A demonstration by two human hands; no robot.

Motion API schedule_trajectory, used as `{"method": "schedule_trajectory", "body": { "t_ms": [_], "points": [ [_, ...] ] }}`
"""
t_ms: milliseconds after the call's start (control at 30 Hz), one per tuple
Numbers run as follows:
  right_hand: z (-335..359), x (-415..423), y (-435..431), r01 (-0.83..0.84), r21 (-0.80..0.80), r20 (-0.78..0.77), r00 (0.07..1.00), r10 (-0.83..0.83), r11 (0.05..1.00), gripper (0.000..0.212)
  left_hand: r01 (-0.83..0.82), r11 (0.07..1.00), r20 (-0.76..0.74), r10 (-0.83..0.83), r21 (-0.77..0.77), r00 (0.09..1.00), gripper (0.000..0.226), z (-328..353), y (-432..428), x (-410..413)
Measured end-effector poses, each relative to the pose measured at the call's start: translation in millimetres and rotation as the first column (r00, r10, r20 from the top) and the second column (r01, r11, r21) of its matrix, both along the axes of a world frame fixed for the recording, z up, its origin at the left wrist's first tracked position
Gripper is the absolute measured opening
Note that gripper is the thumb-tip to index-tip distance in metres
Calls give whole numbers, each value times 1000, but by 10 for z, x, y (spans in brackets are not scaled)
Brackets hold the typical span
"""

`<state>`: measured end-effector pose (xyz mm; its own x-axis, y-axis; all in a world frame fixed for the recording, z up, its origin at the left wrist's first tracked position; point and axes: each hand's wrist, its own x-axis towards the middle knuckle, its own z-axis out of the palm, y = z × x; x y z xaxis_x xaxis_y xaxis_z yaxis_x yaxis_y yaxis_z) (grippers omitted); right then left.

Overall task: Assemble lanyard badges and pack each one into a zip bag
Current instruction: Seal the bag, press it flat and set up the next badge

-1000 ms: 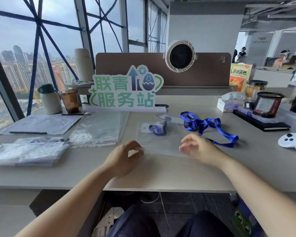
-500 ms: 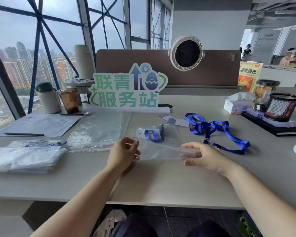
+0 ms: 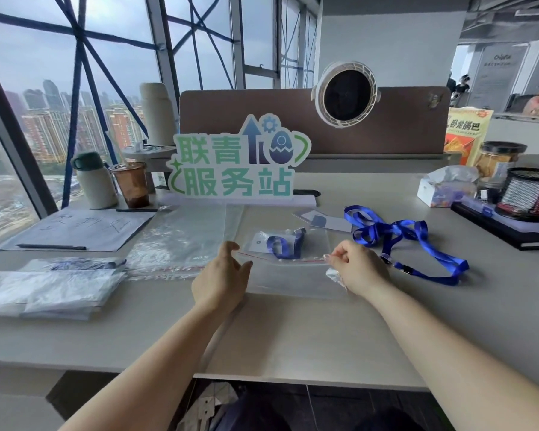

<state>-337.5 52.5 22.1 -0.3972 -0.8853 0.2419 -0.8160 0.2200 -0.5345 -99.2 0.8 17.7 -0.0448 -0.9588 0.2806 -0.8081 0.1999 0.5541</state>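
Note:
A clear zip bag [image 3: 290, 275] with a red seal line lies in front of me on the desk, and a folded blue lanyard with its badge [image 3: 280, 244] shows through its far part. My left hand [image 3: 221, 278] pinches the bag's left end at the red line. My right hand [image 3: 355, 265] pinches the right end of that line, fingers curled. A loose blue lanyard [image 3: 395, 234] with black clips lies to the right, beside loose badge cards [image 3: 324, 220].
A stack of empty zip bags [image 3: 181, 237] lies left of centre, packed bags [image 3: 50, 284] further left. A green sign [image 3: 237, 169], cups, a paper sheet [image 3: 75, 228], a tissue box [image 3: 442, 191] and a mesh pen cup [image 3: 529, 194] ring the desk [image 3: 293, 337].
Both hands have lifted the bag's near edge off the desk and spread to its two ends at the red seal line. The view has moved closer.

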Motion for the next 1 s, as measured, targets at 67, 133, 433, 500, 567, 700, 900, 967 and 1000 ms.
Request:
{"method": "schedule_trajectory", "body": {
  "t_ms": [67, 133, 433, 500, 567, 700, 900, 967, 1000],
  "points": [
    [43, 15, -39, -14, -54, -16, 1000, 14, 998, 21, 8, 1000, -28, -9, -11, 1000, 31, 32, -38, -10],
    [46, -1, -74, -7, -60, -69, 998, 3, 998, 22, 10, 1000, -4, -10, -14, 1000, 27, 38, -112, -24],
    [-117, -103, -246, 48, 86, -285, 958, -22, 995, 24, 271, 949, 29, -270, -160, 962, 38, -132, -161, 98],
    [-126, -121, -241, 35, 84, -272, 962, -11, 996, 24, 361, 928, 139, -347, -93, 927, 34, -165, -116, 144],
    [-139, -123, -232, -22, 73, -264, 964, 41, 997, 28, 358, 932, 329, -325, -46, 887, 31, -196, -102, 173],
    [-52, -87, -121, -260, 17, -167, 951, 259, 965, 24, 369, 929, 398, -334, -12, 854, 61, -136, -83, 151],
    [-54, -167, 227, -477, 250, -3, 870, 493, 843, 58, 382, 914, 423, -403, 138, 811, 74, -56, -97, 132],
    [-98, -134, 247, -470, 208, -32, 873, 487, 858, 41, 371, 917, 388, -399, 150, 831, 72, -29, -60, 97],
    [-104, -110, 250, -462, 209, -48, 875, 481, 862, 35, 361, 920, 351, -391, 149, 851, 72, -18, -38, 71]
  ]
}}
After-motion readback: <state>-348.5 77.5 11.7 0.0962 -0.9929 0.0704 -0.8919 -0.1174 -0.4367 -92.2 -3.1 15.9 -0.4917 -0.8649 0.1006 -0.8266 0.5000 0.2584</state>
